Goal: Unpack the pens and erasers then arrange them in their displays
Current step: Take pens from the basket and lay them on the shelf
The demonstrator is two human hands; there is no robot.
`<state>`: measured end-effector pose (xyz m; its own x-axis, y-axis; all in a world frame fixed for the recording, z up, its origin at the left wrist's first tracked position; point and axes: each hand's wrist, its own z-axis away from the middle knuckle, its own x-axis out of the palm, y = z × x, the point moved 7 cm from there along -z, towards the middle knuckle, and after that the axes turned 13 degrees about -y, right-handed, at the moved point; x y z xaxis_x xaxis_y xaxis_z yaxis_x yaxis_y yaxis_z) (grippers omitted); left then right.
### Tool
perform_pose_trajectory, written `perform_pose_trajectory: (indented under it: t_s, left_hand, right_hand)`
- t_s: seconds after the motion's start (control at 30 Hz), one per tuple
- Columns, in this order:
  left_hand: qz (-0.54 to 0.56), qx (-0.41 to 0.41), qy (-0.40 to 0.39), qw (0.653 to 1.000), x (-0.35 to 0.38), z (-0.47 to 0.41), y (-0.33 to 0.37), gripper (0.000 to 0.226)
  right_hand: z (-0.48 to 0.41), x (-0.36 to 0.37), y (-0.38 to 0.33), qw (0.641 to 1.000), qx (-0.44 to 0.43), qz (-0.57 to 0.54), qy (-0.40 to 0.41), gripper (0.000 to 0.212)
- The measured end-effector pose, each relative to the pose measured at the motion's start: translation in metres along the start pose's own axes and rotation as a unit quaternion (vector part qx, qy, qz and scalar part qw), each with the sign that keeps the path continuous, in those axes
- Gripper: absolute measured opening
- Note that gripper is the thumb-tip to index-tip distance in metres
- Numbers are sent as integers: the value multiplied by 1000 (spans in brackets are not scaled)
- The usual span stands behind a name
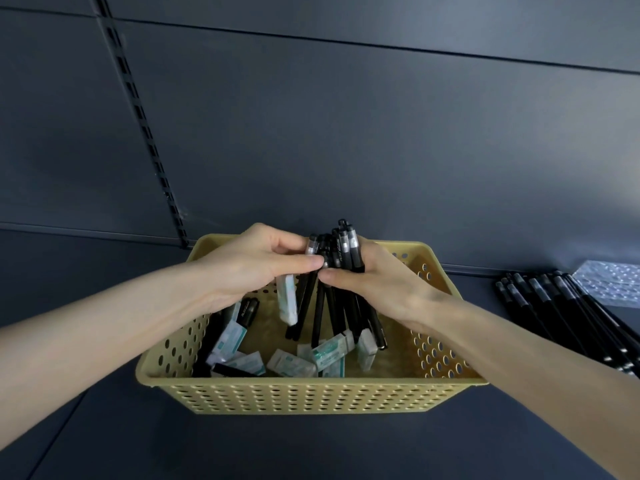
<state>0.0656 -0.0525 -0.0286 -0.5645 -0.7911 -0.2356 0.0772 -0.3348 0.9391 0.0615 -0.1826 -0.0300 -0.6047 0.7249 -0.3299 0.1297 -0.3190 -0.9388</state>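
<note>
We see a dark grey shelf [311, 452] along the bottom and a matching back panel [346, 133] behind it, with horizontal seams. A slotted upright [138, 109] runs down the panel at left, leaning in view. Bubble wrap [609, 282] lies flat on the shelf, far right, near the panel.

Nothing can be read: the white print on the pens [341, 252] and green print on the erasers [329, 351] are too blurred.
</note>
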Motion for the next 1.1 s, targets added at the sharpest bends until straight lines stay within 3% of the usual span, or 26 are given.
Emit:
perform_pose_trajectory:
  t_s: [0.2, 0.47, 0.77, 0.97, 1.1]
  left_hand:
    - [19, 44, -15, 999, -6, -5, 16, 18]
    - [34, 106, 54, 992, -19, -9, 40, 34]
    - [84, 99, 19, 991, -16, -10, 41, 38]
    - [32, 120, 90, 988, -24, -1, 47, 37]
    - [19, 103, 79, 991, -10, 4, 41, 39]
  right_hand:
    - [0, -5, -6, 999, -17, -42, 3, 33]
    - [-2, -8, -13, 974, -55, -217, -46, 36]
    - [-8, -3, -16, 961, -47, -260, -82, 43]
    - [-7, -3, -16, 953, -40, -291, -76, 28]
    - [-3, -8, -22, 951, -63, -298, -41, 24]
